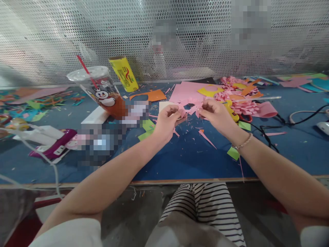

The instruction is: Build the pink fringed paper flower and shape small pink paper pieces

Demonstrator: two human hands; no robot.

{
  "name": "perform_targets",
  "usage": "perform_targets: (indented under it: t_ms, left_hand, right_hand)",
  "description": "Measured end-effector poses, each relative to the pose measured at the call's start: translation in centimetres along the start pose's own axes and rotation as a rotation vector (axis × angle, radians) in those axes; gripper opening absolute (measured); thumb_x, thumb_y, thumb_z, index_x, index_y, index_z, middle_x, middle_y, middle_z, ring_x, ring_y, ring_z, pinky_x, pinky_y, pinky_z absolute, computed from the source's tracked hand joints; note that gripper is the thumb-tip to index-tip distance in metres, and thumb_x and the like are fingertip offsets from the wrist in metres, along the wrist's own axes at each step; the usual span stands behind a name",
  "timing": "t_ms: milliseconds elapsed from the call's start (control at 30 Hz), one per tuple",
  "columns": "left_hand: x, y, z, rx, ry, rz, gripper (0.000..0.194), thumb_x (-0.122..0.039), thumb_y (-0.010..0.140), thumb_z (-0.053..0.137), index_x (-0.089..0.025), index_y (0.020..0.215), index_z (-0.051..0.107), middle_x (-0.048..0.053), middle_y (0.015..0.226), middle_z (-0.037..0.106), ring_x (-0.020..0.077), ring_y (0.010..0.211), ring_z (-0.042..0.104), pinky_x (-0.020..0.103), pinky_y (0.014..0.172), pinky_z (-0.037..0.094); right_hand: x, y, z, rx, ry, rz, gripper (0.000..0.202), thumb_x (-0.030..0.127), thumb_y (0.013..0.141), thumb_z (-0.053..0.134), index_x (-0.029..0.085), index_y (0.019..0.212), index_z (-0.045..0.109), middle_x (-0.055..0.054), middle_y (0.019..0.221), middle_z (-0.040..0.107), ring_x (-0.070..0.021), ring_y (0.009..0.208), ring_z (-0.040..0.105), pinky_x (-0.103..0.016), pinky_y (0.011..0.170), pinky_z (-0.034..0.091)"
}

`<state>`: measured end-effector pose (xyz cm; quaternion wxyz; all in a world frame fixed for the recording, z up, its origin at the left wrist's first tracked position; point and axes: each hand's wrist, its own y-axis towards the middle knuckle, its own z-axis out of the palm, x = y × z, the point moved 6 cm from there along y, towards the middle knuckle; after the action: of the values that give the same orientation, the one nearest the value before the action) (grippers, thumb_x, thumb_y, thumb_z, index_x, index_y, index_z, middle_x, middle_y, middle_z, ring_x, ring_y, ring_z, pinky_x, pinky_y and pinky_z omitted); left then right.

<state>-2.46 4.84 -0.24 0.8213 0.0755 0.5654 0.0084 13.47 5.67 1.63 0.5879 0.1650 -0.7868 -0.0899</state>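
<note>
Between my hands, a cut strip of pink paper (190, 102) with a gap in its middle is held just above the blue table (185, 161). My left hand (168, 121) pinches its left end between thumb and fingers. At the other end, my right hand (218, 115) pinches the paper the same way. Behind it lies a pink paper sheet (185, 90). Fringed pink paper pieces (243, 99) are heaped beyond my right hand, with a yellow tool (232, 111) partly hidden beside them.
A tilted drink cup (105, 92) with a red straw stands left, near a yellow packet (125, 73). A purple power strip (55, 145) with white plugs is at far left. Black cables (267, 130) run at right. Green scraps (233, 153) dot the table. Perforated metal (200, 44) rises behind.
</note>
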Motion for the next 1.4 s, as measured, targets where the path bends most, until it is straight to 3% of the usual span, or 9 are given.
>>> perform_targets:
  t_ms: [267,633,967,1167,1267,1400]
  left_hand:
    - [0.0,0.4,-0.6,-0.037,0.100,-0.004,0.015,-0.020,0.063,0.069,-0.015,0.072,0.059,-0.004,0.059,0.052,0.0031,0.053,0.047,0.017,0.053,0.039]
    - [0.6,0.4,-0.6,-0.043,0.014,-0.099,0.019,-0.015,0.061,0.070,-0.013,0.073,0.056,0.002,0.071,0.064,0.0107,0.071,0.062,0.028,0.078,0.048]
    - [0.6,0.3,-0.4,-0.061,-0.011,-0.149,0.017,-0.004,0.063,0.063,-0.010,0.078,0.059,0.004,0.072,0.063,0.0145,0.075,0.065,0.031,0.082,0.050]
    - [0.4,0.8,-1.0,-0.064,0.231,-0.133,0.017,-0.011,0.064,0.062,-0.012,0.081,0.061,0.004,0.075,0.063,0.0131,0.067,0.062,0.027,0.065,0.050]
    - [0.2,1.6,-1.9,-0.084,0.421,-0.082,0.014,-0.018,0.065,0.060,-0.014,0.078,0.062,0.003,0.074,0.061,0.0083,0.053,0.054,0.022,0.050,0.042]
    - [-0.4,2.5,-3.3,-0.175,0.428,0.031,0.013,-0.020,0.064,0.060,-0.018,0.077,0.059,0.000,0.069,0.055,0.0061,0.052,0.046,0.020,0.047,0.035]
  right_hand:
    - [-0.3,0.2,-0.5,-0.044,-0.074,-0.038,0.013,0.029,0.075,0.056,0.018,0.073,0.049,0.000,0.067,0.051,-0.0097,0.060,0.049,-0.027,0.058,0.042]
    - [-0.1,0.3,-0.7,-0.089,-0.222,-0.070,0.012,0.027,0.073,0.056,0.018,0.071,0.049,0.001,0.064,0.049,-0.0098,0.058,0.046,-0.027,0.057,0.038]
    - [0.2,0.2,-1.0,-0.105,-0.229,-0.074,0.011,0.026,0.073,0.055,0.018,0.071,0.049,0.000,0.067,0.051,-0.0113,0.061,0.048,-0.028,0.059,0.040]
    - [-0.8,0.5,-1.0,-0.087,-0.125,0.031,0.012,0.025,0.070,0.058,0.017,0.077,0.052,-0.002,0.071,0.055,-0.0123,0.063,0.052,-0.028,0.058,0.045]
    - [-1.9,0.7,-0.4,-0.029,-0.014,0.154,0.011,0.020,0.070,0.059,0.017,0.078,0.051,-0.001,0.070,0.056,-0.0112,0.059,0.054,-0.026,0.055,0.047]
    - [-3.5,0.4,0.3,0.059,0.034,0.332,0.016,0.010,0.068,0.058,0.016,0.083,0.054,0.001,0.061,0.056,-0.0100,0.053,0.054,-0.025,0.052,0.047]
